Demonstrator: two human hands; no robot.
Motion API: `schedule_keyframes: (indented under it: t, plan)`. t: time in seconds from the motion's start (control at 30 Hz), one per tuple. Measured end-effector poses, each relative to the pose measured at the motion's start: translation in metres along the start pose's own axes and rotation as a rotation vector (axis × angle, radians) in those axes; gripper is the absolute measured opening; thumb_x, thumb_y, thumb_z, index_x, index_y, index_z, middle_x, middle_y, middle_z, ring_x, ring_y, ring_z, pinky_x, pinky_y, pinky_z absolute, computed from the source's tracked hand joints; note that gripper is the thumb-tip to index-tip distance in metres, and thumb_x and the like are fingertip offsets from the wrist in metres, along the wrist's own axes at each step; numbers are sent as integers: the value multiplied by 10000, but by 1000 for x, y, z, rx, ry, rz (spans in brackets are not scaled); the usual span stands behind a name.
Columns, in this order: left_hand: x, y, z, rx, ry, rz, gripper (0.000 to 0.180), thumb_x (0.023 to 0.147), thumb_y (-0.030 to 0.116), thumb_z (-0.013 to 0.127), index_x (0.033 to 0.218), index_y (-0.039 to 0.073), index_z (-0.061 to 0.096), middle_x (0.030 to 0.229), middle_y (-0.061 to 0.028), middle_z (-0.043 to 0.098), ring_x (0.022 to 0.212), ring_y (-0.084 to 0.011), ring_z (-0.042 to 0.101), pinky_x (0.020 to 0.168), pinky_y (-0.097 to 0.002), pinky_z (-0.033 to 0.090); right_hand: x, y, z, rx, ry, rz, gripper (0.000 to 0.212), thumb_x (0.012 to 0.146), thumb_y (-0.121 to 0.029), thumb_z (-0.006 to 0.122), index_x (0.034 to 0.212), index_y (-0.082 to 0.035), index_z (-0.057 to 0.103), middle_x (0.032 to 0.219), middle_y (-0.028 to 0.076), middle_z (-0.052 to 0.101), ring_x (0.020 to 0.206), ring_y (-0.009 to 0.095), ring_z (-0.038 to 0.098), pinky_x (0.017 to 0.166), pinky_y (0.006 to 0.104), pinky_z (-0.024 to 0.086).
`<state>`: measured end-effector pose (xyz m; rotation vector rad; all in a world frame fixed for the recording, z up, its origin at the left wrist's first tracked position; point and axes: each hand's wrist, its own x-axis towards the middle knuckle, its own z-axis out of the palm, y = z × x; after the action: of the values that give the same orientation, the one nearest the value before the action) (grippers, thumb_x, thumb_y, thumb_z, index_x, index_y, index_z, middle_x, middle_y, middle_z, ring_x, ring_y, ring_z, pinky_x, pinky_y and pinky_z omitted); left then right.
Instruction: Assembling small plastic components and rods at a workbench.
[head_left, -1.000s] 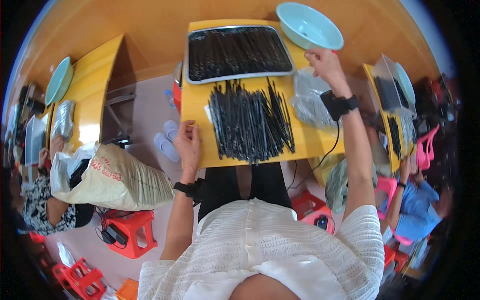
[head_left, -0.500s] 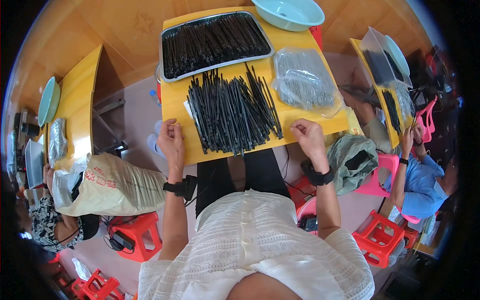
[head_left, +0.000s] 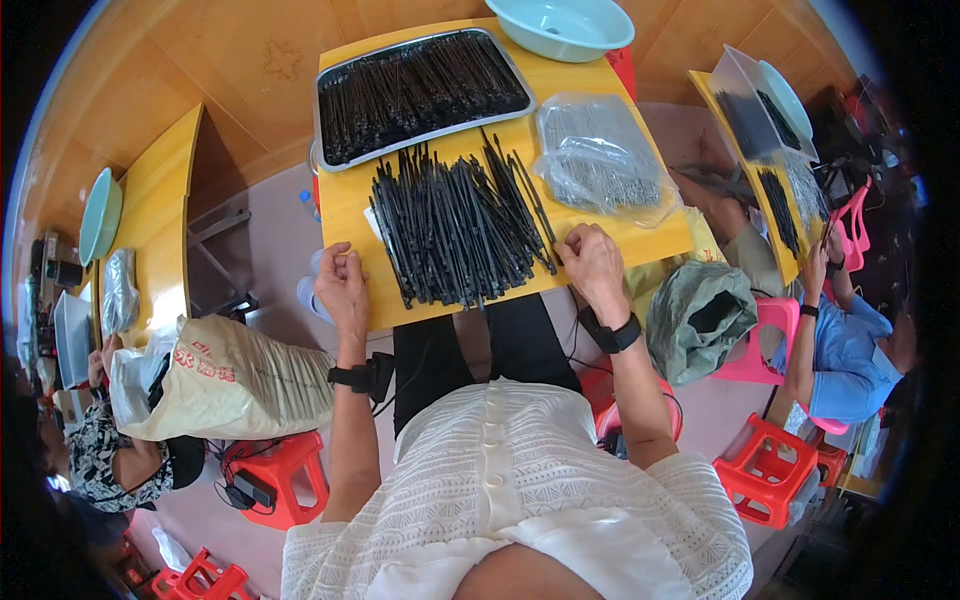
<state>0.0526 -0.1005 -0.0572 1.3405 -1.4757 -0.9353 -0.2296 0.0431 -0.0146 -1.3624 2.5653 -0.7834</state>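
Note:
A pile of thin black sticks (head_left: 450, 235) lies on the yellow table (head_left: 350, 205) in front of me, their lengths pointing away from me. At the pile's right edge, my right hand (head_left: 592, 268) pinches the near end of one stick (head_left: 537, 205), slightly apart from the others. Left of the pile, at the table's front corner, my left hand (head_left: 342, 288) has its fingers curled in, and nothing shows in them. Behind the pile stands a metal tray (head_left: 322, 130) full of similar dark sticks.
A clear plastic bag of thin grey pieces (head_left: 600, 160) lies right of the pile, a pale green basin (head_left: 560, 30) behind it. Sacks (head_left: 235, 380) flank me, with a red stool (head_left: 280, 480) at left. A person (head_left: 840, 340) works at a table on the right, another at left.
My right hand has moved left and forward to the pile's right edge and closed on a stick's end. My left hand has stayed about where it was.

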Motion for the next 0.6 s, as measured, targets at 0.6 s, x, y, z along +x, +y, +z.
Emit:
schedule_keyframes:
  t: [0.6]
  plan:
    - [1,0,2,-7,30,28,133,818,71,554,907,-27,565,568,-26,526,490,-77,492,458,-223,384,5,10,9,-285,-13,-188,137,711,-79,587,786,16,524,758,167,562,719,316,582,606,391,483]
